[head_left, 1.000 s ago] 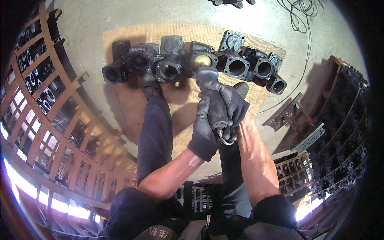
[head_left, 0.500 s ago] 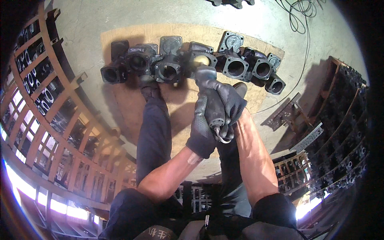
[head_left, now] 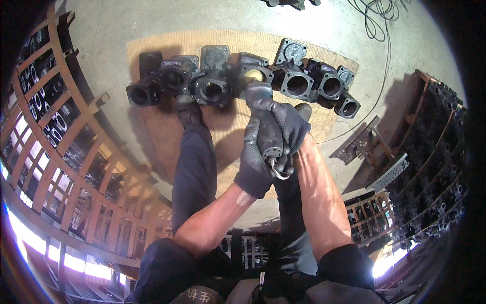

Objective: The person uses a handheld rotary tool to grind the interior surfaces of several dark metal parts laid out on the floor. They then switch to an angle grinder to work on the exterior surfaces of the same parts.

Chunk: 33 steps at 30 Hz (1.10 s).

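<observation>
Both my hands wear black gloves and grip one dark corded angle grinder (head_left: 270, 138). My left hand (head_left: 254, 164) wraps its body from the left, while my right hand (head_left: 292, 129) closes round it further forward on the right. The grinder's head points away from me at a black flanged metal casting (head_left: 256, 61) in the middle of a row. A pale yellow round patch shows there, just beyond the head; whether it is a disc or the casting's bore, I cannot tell. The cord leaves the grinder's rear end near my left wrist.
More black castings with round openings stand left (head_left: 211, 91) and right (head_left: 296, 84) on a cardboard sheet (head_left: 233, 137). My shoes rest close to the row. Slatted racks of parts curve along the left (head_left: 76, 167) and right (head_left: 430, 167). A cable (head_left: 389, 61) lies on the concrete floor.
The grinder and both hands have shifted very slightly left, still gripped the same way. The yellow patch at its head looks smaller and hazier.
</observation>
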Tool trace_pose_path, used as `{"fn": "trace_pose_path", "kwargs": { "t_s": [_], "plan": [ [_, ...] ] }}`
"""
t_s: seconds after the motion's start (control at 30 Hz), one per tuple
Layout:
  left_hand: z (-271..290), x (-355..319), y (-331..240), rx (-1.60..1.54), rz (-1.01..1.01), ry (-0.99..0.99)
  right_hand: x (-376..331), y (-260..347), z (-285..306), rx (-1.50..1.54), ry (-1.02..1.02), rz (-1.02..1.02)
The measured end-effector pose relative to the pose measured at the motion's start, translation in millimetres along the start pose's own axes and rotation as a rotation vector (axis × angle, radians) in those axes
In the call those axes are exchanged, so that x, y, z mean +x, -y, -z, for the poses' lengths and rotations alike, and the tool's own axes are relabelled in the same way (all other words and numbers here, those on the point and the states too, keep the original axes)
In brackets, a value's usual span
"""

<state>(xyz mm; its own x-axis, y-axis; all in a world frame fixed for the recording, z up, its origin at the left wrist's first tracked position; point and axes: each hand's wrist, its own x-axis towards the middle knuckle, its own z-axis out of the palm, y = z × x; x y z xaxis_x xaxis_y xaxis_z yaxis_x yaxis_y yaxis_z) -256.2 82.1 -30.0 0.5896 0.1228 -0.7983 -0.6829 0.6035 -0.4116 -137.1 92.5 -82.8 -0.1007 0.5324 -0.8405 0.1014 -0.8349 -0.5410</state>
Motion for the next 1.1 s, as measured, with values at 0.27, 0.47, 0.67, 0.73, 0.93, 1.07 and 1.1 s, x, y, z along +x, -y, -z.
{"fn": "trace_pose_path", "kwargs": {
  "t_s": [0.27,0.47,0.67,0.73,0.93,1.07,1.1],
  "plan": [
    [-19.0,-13.4,6.5,0.013,0.007,-0.054,-8.6,-8.5,-1.3,0.001,-0.025,-0.014],
    [-0.6,-13.2,4.9,0.059,0.049,0.027,-12.3,-4.1,-1.1,0.035,-0.005,0.011],
    [-21.4,-12.1,1.6,0.068,-0.048,-0.118,-9.8,0.0,-6.1,-0.089,-0.037,0.05],
    [-11.1,-9.2,-2.6,0.075,-0.04,-0.097,-5.1,2.8,-4.6,-0.253,-0.028,0.119],
    [-6.6,8.1,-3.7,0.049,-0.005,-0.136,11.4,-8.0,1.4,0.032,-0.025,-0.091],
    [16.2,-0.6,-13.5,0.071,0.044,0.126,10.2,-14.7,-3.8,-0.316,-0.026,0.241],
    [13.3,-0.7,-10.7,0.063,0.081,0.183,2.7,-8.9,-0.5,-0.372,-0.068,0.295]
  ]
}}
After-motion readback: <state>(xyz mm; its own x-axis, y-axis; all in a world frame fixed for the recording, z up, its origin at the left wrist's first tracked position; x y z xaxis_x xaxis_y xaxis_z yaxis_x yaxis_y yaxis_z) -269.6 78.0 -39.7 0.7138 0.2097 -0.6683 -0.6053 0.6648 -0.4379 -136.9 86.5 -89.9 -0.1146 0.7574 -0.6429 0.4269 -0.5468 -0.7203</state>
